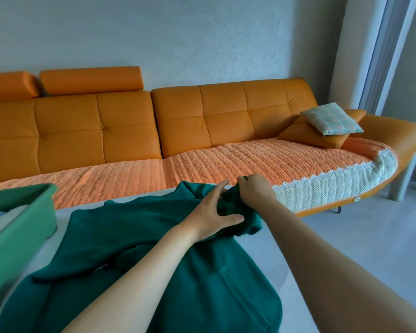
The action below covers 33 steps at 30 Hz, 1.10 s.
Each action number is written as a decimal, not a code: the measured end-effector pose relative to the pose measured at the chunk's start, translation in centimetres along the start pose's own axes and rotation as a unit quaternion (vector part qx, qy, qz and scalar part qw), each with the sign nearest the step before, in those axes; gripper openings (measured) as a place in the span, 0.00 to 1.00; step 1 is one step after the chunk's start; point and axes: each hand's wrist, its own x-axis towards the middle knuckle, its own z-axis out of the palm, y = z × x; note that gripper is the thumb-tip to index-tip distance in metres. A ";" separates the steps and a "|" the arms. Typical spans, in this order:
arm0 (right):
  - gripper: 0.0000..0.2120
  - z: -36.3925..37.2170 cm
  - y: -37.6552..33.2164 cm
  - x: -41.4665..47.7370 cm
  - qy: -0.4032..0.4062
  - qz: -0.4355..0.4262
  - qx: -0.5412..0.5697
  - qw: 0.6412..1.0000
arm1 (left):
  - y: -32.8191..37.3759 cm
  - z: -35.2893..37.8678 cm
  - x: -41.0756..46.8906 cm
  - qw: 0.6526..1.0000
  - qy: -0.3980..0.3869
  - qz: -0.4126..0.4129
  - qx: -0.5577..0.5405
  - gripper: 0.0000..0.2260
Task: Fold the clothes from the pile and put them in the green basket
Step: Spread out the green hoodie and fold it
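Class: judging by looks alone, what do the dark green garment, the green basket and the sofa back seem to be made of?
The dark green garment: probably fleece or brushed knit; matte, faintly fuzzy, bunching in soft folds. The green basket: likely moulded plastic; stiff smooth wall, dull sheen. The sofa back: leather or imitation, cannot tell which; smooth sheen, stitched tufted panels.
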 end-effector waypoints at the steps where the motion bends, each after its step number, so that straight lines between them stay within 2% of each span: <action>1: 0.16 0.5 -1.0 -0.1 -0.014 -0.013 0.083 0.996 | 0.2 -0.6 -0.5 1.000 0.014 0.015 0.013 0.44; 3: 0.13 1.6 -3.2 -1.0 -0.076 -0.054 0.210 0.973 | 0.3 -2.0 -1.5 0.996 0.078 0.033 0.024 0.44; 5: 0.09 2.4 -4.9 -1.9 -0.141 -0.087 0.295 0.941 | -0.4 -3.7 -2.3 0.986 0.164 0.019 -0.012 0.33; 7: 0.12 2.9 -5.9 -2.4 -0.196 -0.109 0.331 0.917 | -1.5 -5.6 -3.2 0.969 0.236 -0.033 -0.069 0.22; 8: 0.14 3.3 -6.1 -2.5 -0.214 -0.116 0.316 0.917 | -2.4 -6.5 -3.5 0.956 0.270 -0.069 -0.093 0.18; 10: 0.21 4.2 -5.8 -2.4 -0.229 -0.124 0.217 0.941 | -4.1 -7.9 -4.3 0.927 0.317 -0.142 -0.139 0.14; 12: 0.26 5.1 -5.0 -2.5 -0.248 -0.150 0.030 0.957 | -5.8 -8.8 -5.1 0.910 0.322 -0.203 -0.161 0.14; 14: 0.24 6.1 -4.3 -2.2 -0.247 -0.186 -0.159 0.938 | -7.0 -9.2 -5.7 0.906 0.318 -0.246 -0.134 0.19; 15: 0.21 6.4 -4.2 -2.2 -0.225 -0.195 -0.215 0.930 | -7.3 -9.3 -6.0 0.907 0.323 -0.250 -0.101 0.21; 17: 0.14 6.3 -4.7 -2.4 -0.178 -0.195 -0.254 0.930 | -7.0 -9.4 -6.3 0.917 0.335 -0.213 -0.029 0.22; 21: 0.15 6.1 -6.7 -2.8 -0.114 -0.201 -0.271 0.934 | -4.8 -9.1 -6.5 0.949 0.298 -0.046 0.088 0.17; 23: 0.16 6.1 -7.9 -2.9 -0.111 -0.185 -0.228 0.949 | -3.8 -8.8 -6.8 0.958 0.265 0.008 0.109 0.10; 24: 0.17 6.2 -8.4 -2.9 -0.116 -0.172 -0.164 0.964 | -3.3 -8.8 -7.1 0.965 0.244 0.016 0.093 0.09; 26: 0.17 6.7 -9.3 -2.9 -0.140 -0.145 0.002 0.980 | -2.7 -8.8 -7.8 0.980 0.194 0.002 0.036 0.18; 27: 0.15 7.1 -9.9 -3.3 -0.164 -0.127 0.087 0.974 | -2.5 -9.0 -8.1 0.985 0.171 -0.014 0.004 0.22; 28: 0.12 7.5 -10.3 -3.7 -0.197 -0.104 0.172 0.960 | -2.2 -9.2 -8.4 0.986 0.157 -0.032 -0.038 0.25; 30: 0.08 8.1 -10.9 -4.9 -0.292 -0.045 0.321 0.900 | -2.3 -10.1 -8.9 0.971 0.157 -0.082 -0.158 0.26; 32: 0.11 8.6 -11.2 -5.7 -0.361 -0.014 0.381 0.851 | -2.6 -11.2 -9.6 0.945 0.177 -0.147 -0.231 0.20; 33: 0.13 8.9 -11.3 -5.8 -0.364 -0.016 0.381 0.849 | -2.9 -11.8 -9.9 0.943 0.193 -0.177 -0.208 0.20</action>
